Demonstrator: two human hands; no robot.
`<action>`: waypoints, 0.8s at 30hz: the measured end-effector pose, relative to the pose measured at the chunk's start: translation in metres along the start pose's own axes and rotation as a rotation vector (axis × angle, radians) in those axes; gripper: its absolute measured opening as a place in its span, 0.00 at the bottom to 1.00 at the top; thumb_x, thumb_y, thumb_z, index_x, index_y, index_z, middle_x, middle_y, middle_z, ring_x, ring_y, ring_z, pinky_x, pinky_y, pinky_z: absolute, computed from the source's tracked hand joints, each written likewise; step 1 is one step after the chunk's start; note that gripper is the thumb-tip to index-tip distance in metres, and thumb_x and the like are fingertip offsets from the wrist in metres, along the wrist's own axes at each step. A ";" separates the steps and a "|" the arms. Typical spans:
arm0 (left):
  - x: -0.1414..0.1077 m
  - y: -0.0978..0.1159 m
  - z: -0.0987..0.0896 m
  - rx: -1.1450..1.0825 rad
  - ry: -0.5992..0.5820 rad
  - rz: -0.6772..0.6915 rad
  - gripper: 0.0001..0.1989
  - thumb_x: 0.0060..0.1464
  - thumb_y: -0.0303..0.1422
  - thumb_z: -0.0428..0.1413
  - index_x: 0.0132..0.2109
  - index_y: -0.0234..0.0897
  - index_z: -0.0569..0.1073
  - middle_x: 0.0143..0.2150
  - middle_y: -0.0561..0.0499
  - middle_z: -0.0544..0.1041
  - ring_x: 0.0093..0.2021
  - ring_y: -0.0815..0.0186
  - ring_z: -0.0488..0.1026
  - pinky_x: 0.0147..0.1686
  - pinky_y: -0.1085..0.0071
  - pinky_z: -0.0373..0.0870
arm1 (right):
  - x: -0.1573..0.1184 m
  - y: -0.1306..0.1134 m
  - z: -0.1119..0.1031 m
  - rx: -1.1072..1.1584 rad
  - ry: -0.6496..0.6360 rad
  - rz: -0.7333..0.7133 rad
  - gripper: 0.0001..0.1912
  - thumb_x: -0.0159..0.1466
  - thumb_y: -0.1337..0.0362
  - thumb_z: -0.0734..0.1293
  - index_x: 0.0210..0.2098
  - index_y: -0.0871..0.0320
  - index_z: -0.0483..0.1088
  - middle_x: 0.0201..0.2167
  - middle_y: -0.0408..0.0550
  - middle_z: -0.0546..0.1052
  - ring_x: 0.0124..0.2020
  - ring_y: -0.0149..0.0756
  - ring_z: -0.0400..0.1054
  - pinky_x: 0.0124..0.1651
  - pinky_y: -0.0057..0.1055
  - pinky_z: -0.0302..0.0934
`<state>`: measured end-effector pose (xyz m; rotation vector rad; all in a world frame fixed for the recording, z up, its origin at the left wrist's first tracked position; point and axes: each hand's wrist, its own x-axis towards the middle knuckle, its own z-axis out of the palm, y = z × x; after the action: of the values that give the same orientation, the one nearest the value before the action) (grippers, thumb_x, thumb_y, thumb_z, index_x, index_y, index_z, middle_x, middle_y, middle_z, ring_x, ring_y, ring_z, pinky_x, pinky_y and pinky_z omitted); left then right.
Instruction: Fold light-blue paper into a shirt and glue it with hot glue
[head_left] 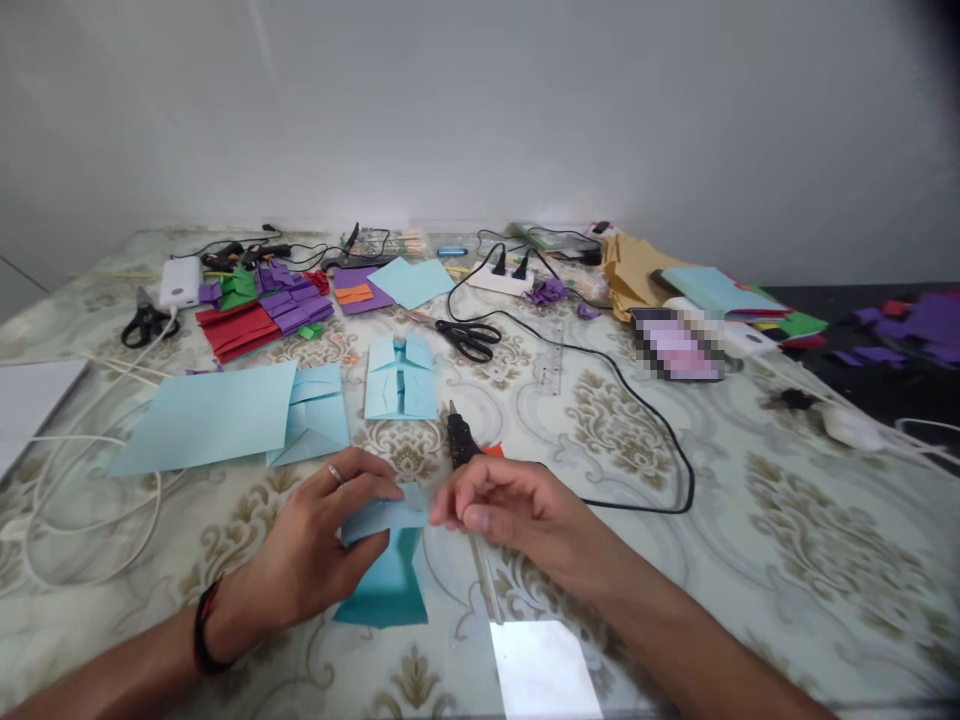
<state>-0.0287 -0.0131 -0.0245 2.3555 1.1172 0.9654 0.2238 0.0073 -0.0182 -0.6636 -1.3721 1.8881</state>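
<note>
Between the thumb and fingers of my left hand (322, 530) is a small folded light blue paper (394, 512). Just to its right, my right hand (510, 505) has its fingers curled, the fingertips close to the paper's right edge; whether they pinch anything is too small to tell. Below the held piece lies a darker teal folded paper (386, 590). A black glue gun (460, 440) rests behind my right hand, partly hidden by it. Farther back lies a light blue folded piece (401, 378) with raised tabs. Light blue sheets (217, 415) are at the left.
Black scissors (469, 338) lie at the middle, another pair (145, 322) at the left. A black cable (637, 395) loops on the right. A power strip (501, 278), purple and red folded papers (247, 325) and a phone (679, 345) are farther back. A white cable (45, 500) curls left.
</note>
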 end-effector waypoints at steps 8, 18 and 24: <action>-0.001 -0.001 0.001 0.001 -0.007 0.008 0.15 0.57 0.20 0.54 0.49 0.40 0.74 0.48 0.48 0.76 0.46 0.64 0.78 0.46 0.67 0.78 | 0.000 -0.001 0.007 -0.670 0.215 -0.107 0.05 0.71 0.63 0.69 0.37 0.54 0.74 0.34 0.43 0.75 0.37 0.34 0.69 0.42 0.32 0.64; -0.001 -0.001 0.001 0.004 -0.001 0.005 0.16 0.56 0.19 0.54 0.49 0.41 0.74 0.47 0.48 0.77 0.46 0.63 0.78 0.46 0.67 0.78 | 0.002 0.011 0.005 -0.917 0.154 -0.303 0.05 0.73 0.68 0.66 0.41 0.55 0.74 0.38 0.47 0.77 0.41 0.37 0.73 0.45 0.34 0.68; -0.002 -0.002 0.002 0.019 0.003 0.000 0.16 0.56 0.20 0.54 0.48 0.41 0.74 0.47 0.48 0.77 0.46 0.63 0.78 0.46 0.67 0.78 | 0.003 0.007 0.006 -0.896 0.116 -0.227 0.06 0.72 0.68 0.67 0.39 0.54 0.75 0.37 0.45 0.76 0.39 0.36 0.73 0.45 0.34 0.68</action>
<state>-0.0293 -0.0135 -0.0275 2.3696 1.1317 0.9628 0.2158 0.0044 -0.0230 -0.9578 -2.1024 0.9762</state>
